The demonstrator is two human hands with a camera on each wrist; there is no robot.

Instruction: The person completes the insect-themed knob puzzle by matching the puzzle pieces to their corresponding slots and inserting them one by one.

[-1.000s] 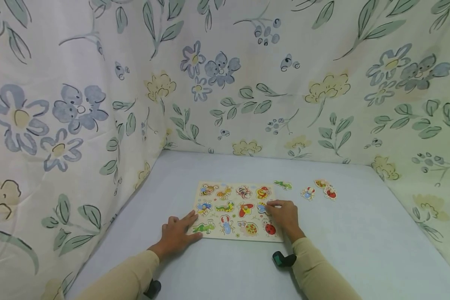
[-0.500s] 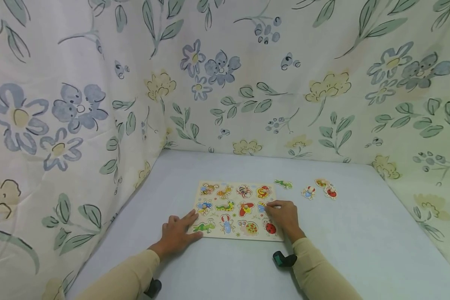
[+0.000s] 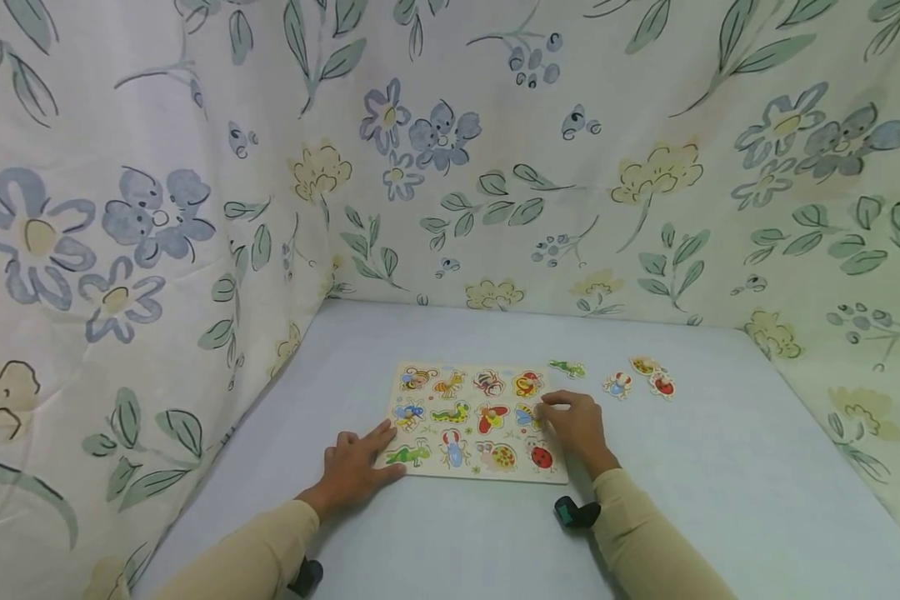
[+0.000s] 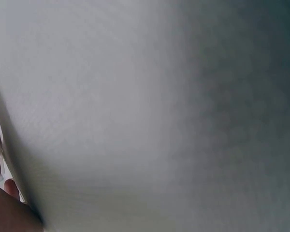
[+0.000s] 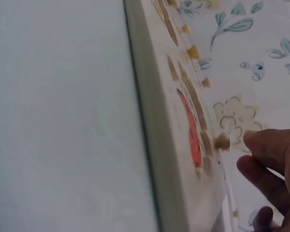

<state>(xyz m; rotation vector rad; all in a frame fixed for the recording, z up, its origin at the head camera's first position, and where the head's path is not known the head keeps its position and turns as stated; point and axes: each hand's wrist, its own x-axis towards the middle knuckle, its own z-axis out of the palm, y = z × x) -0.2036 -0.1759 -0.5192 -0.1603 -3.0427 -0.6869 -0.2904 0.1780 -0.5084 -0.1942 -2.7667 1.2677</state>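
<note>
Head view: rectangular pale wooden puzzle board with bright insect pictures flat on the white cloth-covered table. Left hand spread at the board's left edge, fingers and thumb apart, touching its rim, gripping nothing. Right hand over the right edge, fingertips just beside the blue-and-yellow winged insect piece, which sits in the middle row, right end. Upper two rows filled with pieces; bottom row shows printed pictures. Loose on the table, beyond the board's right side: flat green grasshopper piece, blue beetle piece with red pincers, spotted snail piece and red ladybug piece, the last two close together; cannot tell if they overlap. White curtain with blue flowers and green leaves behind. Left wrist view: mostly blurred pale surface, dark at right; part of the left hand at lower left, by the board's edge. Right wrist view: board nearly edge-on; right hand's fingers bent and loose, tips just off a small tan knob, nothing in them.
</note>
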